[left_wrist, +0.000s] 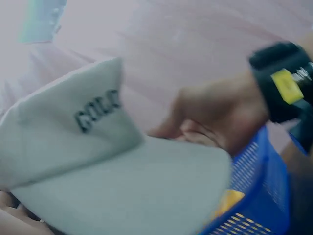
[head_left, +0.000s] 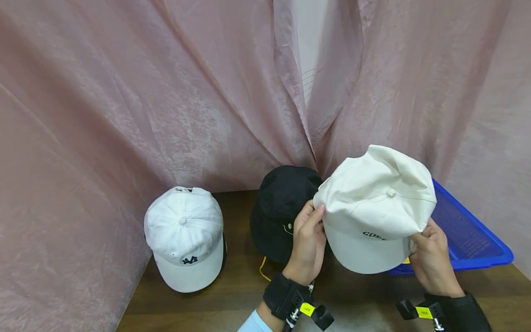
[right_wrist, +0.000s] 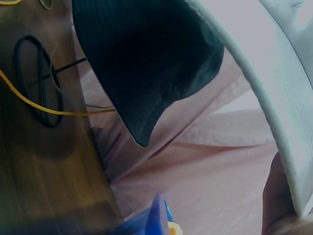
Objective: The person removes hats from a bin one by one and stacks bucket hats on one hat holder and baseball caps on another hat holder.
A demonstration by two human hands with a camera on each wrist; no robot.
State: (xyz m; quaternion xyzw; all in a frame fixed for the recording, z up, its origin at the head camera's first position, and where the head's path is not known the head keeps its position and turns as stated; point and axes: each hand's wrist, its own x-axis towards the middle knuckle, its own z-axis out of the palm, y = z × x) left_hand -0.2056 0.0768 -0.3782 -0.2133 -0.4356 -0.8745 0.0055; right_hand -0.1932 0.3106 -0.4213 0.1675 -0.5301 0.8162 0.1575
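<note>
Pink curtain [head_left: 207,92] behind wooden table [head_left: 157,313]. Cream baseball cap [head_left: 373,198], held above the table's right: likely light, soft-crowned, stiffer brim; best gripped by its sides. My left hand [head_left: 309,244] and right hand [head_left: 433,258] pinch opposite edges. Crowding it: black bucket hat [head_left: 278,198], left; blue basket [head_left: 499,256], right. Further left: white baseball cap [head_left: 182,230].

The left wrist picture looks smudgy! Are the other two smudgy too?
Left wrist: hazy and blurred, with soft edges on the cream cloth cap and the bare right hand; head: clearer, the white cloth cap showing its dark logo plainly; right wrist: a bit soft, the brown wooden tabletop looking dim.
</note>
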